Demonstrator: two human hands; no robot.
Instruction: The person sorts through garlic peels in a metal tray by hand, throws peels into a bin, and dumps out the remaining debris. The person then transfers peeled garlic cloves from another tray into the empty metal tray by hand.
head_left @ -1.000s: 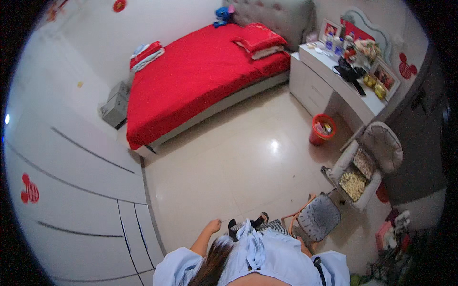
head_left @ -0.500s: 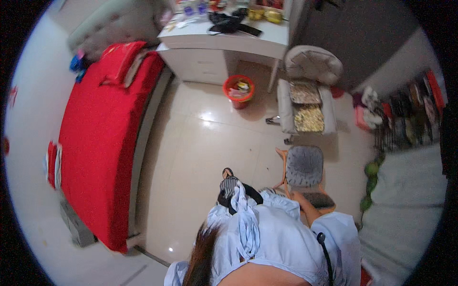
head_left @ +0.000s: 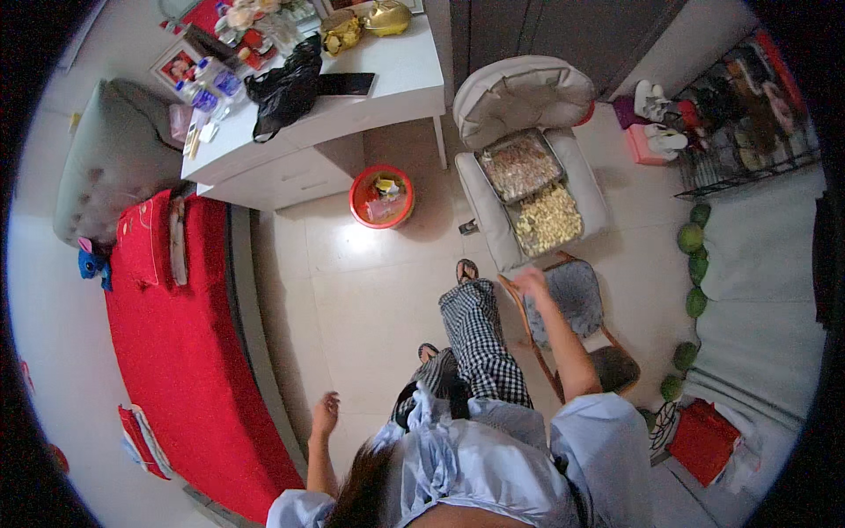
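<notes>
Near the blurred right fingers (head_left: 526,281), curled or spread unclear, the grey-seated chair (head_left: 574,299).

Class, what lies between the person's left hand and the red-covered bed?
In the head view, bare pale tiled floor separates left hand from bed.

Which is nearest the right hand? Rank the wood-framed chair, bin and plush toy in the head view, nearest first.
1. Wood-framed chair: right at the right hand.
2. Bin: on the floor, ahead and left.
3. Plush toy: far left, by the headboard.
</notes>
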